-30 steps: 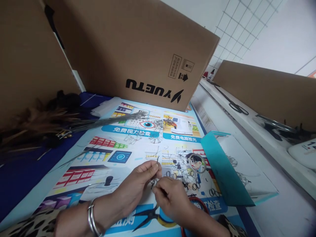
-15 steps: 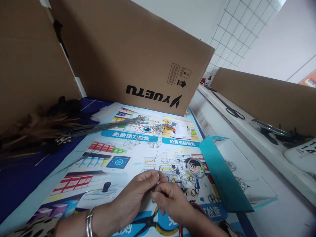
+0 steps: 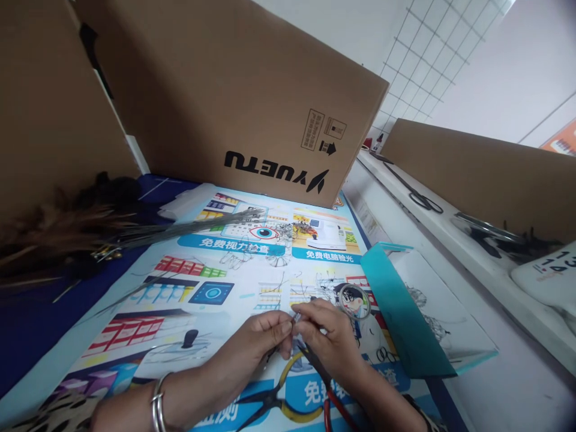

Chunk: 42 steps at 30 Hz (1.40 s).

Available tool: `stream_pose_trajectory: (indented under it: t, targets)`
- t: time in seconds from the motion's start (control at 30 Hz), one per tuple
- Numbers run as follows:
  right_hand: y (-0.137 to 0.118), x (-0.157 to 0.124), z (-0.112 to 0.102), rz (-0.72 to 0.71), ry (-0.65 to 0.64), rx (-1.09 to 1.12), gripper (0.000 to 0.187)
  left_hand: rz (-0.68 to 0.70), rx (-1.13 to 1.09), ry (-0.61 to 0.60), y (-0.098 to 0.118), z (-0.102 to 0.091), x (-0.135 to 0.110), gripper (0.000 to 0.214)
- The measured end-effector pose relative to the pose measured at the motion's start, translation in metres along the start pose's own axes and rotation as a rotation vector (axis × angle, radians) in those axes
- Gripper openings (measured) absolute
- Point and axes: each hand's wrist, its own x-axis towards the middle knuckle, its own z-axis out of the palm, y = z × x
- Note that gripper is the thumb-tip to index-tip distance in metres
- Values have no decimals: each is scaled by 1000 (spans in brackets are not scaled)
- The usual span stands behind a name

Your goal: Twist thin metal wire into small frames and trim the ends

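My left hand (image 3: pixel 265 339) and right hand (image 3: pixel 326 336) meet fingertip to fingertip, both pinching a small thin piece of grey metal wire (image 3: pixel 296 317) between them, just above the printed blue poster (image 3: pixel 202 264) covering the tabletop. Under my right hand lie red-handled pliers (image 3: pixel 333 399); below my left, yellow-handled black pliers (image 3: pixel 270 399). Beyond my fingers sits a scatter of bent wire hooks (image 3: pixel 335 300).
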Motion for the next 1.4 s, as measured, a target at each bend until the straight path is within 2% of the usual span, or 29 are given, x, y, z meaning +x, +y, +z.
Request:
stream_pose_trajectory:
  t: [0.23, 0.47, 0.6, 0.8, 0.87, 1.0, 1.1, 1.17, 1.23, 1.4]
  targets:
    - [2, 0, 4, 77, -32, 170, 8, -132, -22, -57, -6, 0, 0, 33]
    - [-2, -3, 0, 90, 33, 137, 17, -26, 155, -159, -9, -3, 4, 27]
    - [-3, -4, -3, 115, 72, 159, 18, -37, 143, -170, -11, 0, 1, 30]
    - [-4, -3, -2, 189, 63, 272, 19, 14, 137, -178, -13, 2, -5, 34]
    - [-3, -3, 0, 216, 58, 337, 19, 3, 86, -164, -15, 3, -6, 33]
    - [2, -4, 5, 321, 37, 528, 13, -62, -168, -155, -21, 7, -8, 30]
    - [4, -3, 8, 386, -51, 670, 18, -99, -288, -193, -25, 10, -8, 28]
    - [3, -2, 9, 375, -95, 706, 18, -112, -308, -204, -26, 10, -7, 24]
    - [0, -1, 8, 327, -86, 683, 23, -122, -291, -210, -25, 8, -7, 23]
    - [-4, -4, 4, 180, -50, 508, 25, -16, 29, -170, -23, 4, -9, 29]
